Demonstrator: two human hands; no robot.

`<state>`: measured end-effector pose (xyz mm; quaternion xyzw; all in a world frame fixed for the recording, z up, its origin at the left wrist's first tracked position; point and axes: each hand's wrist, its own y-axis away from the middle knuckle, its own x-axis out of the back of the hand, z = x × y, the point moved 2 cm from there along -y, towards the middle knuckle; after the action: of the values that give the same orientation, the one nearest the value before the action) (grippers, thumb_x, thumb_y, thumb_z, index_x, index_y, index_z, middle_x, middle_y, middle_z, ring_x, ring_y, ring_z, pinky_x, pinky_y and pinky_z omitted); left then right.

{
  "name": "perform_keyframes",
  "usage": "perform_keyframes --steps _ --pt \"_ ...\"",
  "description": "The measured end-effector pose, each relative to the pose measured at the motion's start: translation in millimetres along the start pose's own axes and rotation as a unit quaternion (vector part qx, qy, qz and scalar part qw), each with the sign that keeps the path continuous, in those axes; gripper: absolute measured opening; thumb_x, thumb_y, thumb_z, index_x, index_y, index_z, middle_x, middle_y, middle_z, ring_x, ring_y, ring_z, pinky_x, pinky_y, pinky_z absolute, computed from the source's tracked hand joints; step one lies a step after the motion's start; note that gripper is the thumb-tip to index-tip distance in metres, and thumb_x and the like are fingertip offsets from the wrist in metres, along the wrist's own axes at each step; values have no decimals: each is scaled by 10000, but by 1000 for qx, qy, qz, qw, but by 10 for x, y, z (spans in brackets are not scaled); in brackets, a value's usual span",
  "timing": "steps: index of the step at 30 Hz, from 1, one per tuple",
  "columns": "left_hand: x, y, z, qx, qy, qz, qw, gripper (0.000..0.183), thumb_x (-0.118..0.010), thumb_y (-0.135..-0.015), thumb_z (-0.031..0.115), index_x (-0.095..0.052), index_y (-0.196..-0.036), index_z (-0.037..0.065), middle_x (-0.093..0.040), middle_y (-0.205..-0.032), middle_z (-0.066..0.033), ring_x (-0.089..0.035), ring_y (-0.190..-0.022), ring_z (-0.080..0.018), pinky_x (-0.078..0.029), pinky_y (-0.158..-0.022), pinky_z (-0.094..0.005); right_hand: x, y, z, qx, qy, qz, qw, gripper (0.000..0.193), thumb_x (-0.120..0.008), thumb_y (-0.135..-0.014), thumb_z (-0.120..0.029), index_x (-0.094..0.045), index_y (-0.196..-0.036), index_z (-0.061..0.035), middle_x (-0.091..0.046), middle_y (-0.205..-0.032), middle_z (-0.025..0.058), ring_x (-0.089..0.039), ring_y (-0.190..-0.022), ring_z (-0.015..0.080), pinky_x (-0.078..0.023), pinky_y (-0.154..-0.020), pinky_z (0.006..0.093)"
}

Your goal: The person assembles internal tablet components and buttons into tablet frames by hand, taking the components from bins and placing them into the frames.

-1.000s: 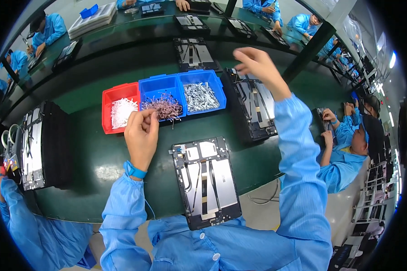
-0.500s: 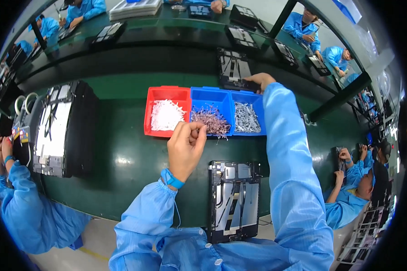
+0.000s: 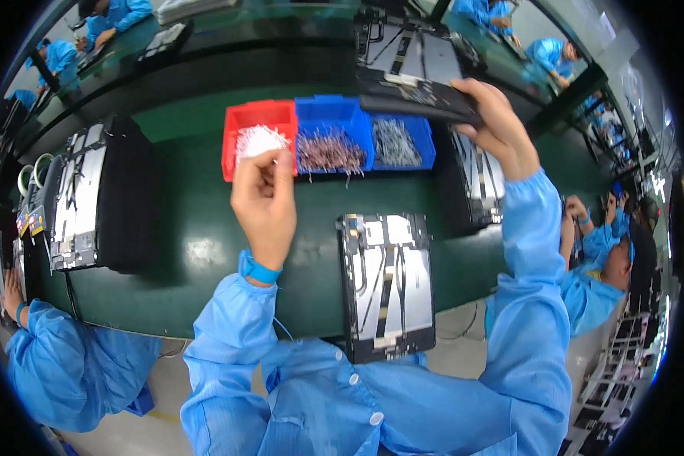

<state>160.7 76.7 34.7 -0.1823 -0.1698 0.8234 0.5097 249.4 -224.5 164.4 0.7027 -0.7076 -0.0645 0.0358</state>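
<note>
My right hand (image 3: pixel 501 125) grips the near edge of an opened tablet (image 3: pixel 414 53), black-framed with silver plates and dark ribbon cables, lifted and tilted above the back of the bench. My left hand (image 3: pixel 264 213) is closed in a pinch at the front of the red bin (image 3: pixel 231 148); anything between its fingertips is too small to make out. White small pieces (image 3: pixel 260 140) fill that bin. Beside it, a blue bin (image 3: pixel 328 112) holds brownish thin pieces, and another blue bin (image 3: pixel 427 144) holds grey ones. A second opened tablet (image 3: pixel 391 292) lies at the bench's front edge before me.
A tall stack of tablets (image 3: pixel 91 209) stands at the left, another stack (image 3: pixel 482 178) at the right beyond the bins. White rings (image 3: pixel 38 171) sit by the left stack. Co-workers in blue (image 3: pixel 76 365) are at both sides and across the bench. A dark shelf runs along the back.
My right hand has raised the tablet from the back of the bench and moved it right and nearer. My left hand has shifted from the brownish pieces toward the red bin, still pinched.
</note>
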Motion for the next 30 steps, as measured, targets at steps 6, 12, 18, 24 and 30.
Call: perform_keyframes --steps 6,12,18,24,30 --pt "49 763 529 130 109 -91 981 196 -531 -1013 107 -580 -1133 -41 -577 -1281 -172 -593 -1141 -232 -497 -980 -375 339 2024 745 -28 91 -10 995 471 -606 -945 -148 -464 -1362 17 -626 -1110 83 -634 -907 149 -524 -702 262" --pt "34 1720 625 205 185 -151 949 76 -582 -923 -35 -612 -987 -6 -344 -1514 -266 -292 -1449 -387 -193 -1183 -496 113 2802 1550 -117 21 -84 989 634 -563 -978 -85 -248 -1512 47 -465 -1421 140 -432 -1311 175 -368 -1059 288" --pt "-63 1770 701 147 123 -185 964 43 -631 -888 -40 -645 -916 -11 -375 -1487 -259 -237 -1466 -430 -174 -1189 -507 76 2776 1567 82 369 -48 925 719 -678 -860 -103 -342 -1466 87 -470 -997 162 -480 -881 256 -437 -787 319" --pt "-64 1644 709 77 21 -235 969 56 -700 -840 -15 -674 -888 -6 -402 -1447 -257 -268 -1443 -468 -235 -1168 -534 64 2692 1570 58 351 -65 932 761 -697 -844 -119 -327 -1477 83 -469 -990 162 -479 -857 252 -449 -759 319" --pt "44 1450 719 -17 -100 -221 970 129 -756 -770 -10 -701 -878 31 -580 -1082 -121 -540 -1099 -307 -437 -968 -411 124 2391 1191 183 426 -13 886 713 -802 -782 -195 -498 -1381 46 -540 -1073 160 -588 -825 241 -494 -658 326"
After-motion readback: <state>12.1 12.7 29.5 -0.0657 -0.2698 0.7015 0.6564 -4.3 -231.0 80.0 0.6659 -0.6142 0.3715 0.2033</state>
